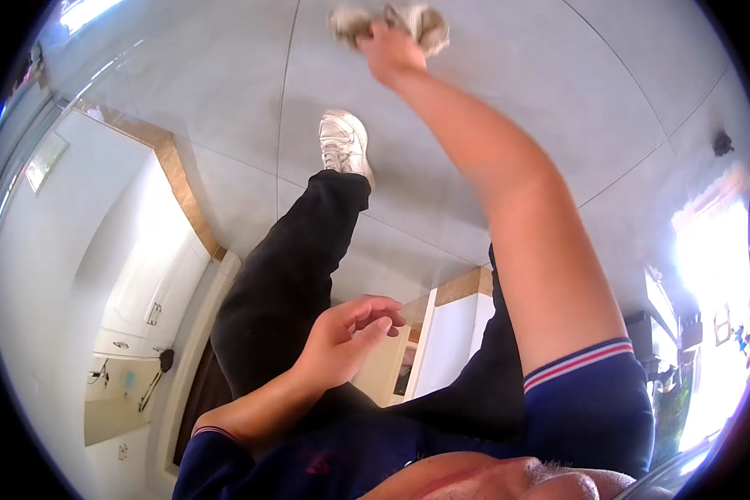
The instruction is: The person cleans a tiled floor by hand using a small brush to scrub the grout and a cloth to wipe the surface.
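My right hand (392, 54) is stretched far out over the grey tiled floor, its fingers closed on a crumpled beige and white cloth (429, 32). The cloth lies against the floor tiles (492, 75). Close to my body, my left hand (350, 337) hangs in front of my dark trousers with fingers loosely curled and the thumb apart. Nothing shows in it. My white shoe (343, 142) rests on the floor, left of the outstretched arm.
White cabinets (154, 275) with a brown edge stand along the left. A small dark thing (722, 143) lies on the floor at the far right. Bright light comes from an opening (717, 267) on the right, beside some furniture. Tile joints cross the floor.
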`<action>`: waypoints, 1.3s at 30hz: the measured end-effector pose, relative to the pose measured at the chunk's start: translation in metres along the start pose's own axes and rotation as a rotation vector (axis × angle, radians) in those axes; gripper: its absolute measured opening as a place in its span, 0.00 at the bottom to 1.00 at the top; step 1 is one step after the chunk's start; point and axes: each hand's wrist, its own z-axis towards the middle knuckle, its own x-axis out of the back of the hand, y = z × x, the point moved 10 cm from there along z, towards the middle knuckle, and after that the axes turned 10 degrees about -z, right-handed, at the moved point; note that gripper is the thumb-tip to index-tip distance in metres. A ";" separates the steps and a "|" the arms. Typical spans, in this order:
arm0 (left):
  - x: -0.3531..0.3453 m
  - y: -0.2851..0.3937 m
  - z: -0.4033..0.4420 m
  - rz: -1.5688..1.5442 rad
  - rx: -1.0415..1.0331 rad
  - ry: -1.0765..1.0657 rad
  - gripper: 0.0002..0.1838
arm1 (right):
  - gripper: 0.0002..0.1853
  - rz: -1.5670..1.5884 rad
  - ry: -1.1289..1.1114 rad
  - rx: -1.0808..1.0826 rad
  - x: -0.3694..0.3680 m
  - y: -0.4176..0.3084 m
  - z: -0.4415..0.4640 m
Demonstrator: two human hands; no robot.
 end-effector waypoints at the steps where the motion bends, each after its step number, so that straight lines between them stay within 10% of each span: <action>1: 0.000 0.001 -0.002 -0.026 0.002 -0.005 0.14 | 0.25 -0.063 -0.022 0.060 -0.023 0.000 -0.011; 7: 0.018 -0.009 -0.003 0.003 -0.018 0.017 0.14 | 0.20 -0.541 -0.003 0.490 -0.041 -0.010 -0.019; 9: 0.019 -0.010 -0.003 0.034 -0.005 0.004 0.14 | 0.14 -0.143 0.100 -0.005 0.021 0.030 0.010; 11: 0.026 -0.006 -0.003 0.056 -0.012 0.014 0.14 | 0.19 -0.461 0.565 0.141 0.085 0.022 0.026; 12: 0.028 -0.004 -0.004 0.056 -0.015 0.022 0.13 | 0.18 -0.037 0.415 -0.235 0.126 0.037 0.012; 17: 0.029 0.001 -0.004 -0.066 0.039 0.039 0.13 | 0.19 -0.057 0.722 -0.106 0.128 0.050 0.040; 19: 0.027 0.002 -0.004 -0.024 0.049 0.030 0.13 | 0.16 -0.256 0.369 -0.062 0.082 0.029 0.019; 25: 0.023 0.013 0.000 0.001 -0.051 0.042 0.12 | 0.16 -0.389 0.298 0.240 0.006 0.060 -0.029; 27: 0.021 0.014 0.002 0.015 -0.048 0.048 0.12 | 0.16 -0.046 0.138 -0.120 0.047 0.111 -0.049; 31: 0.022 0.020 0.004 0.022 -0.050 0.059 0.12 | 0.24 -0.266 0.936 -0.240 0.186 0.283 -0.131; 34: 0.012 0.018 0.008 0.036 -0.024 0.049 0.11 | 0.32 0.190 1.075 -0.641 0.234 0.441 -0.237; 36: 0.004 0.017 0.010 0.082 -0.010 0.041 0.11 | 0.32 -0.105 0.908 -1.110 0.224 0.558 -0.291; 37: 0.001 0.016 0.009 0.113 -0.013 0.058 0.12 | 0.31 0.733 1.268 -0.946 0.184 0.648 -0.300; 39: -0.002 0.014 0.019 0.186 -0.011 0.084 0.13 | 0.31 0.574 1.137 -0.875 0.213 0.581 -0.283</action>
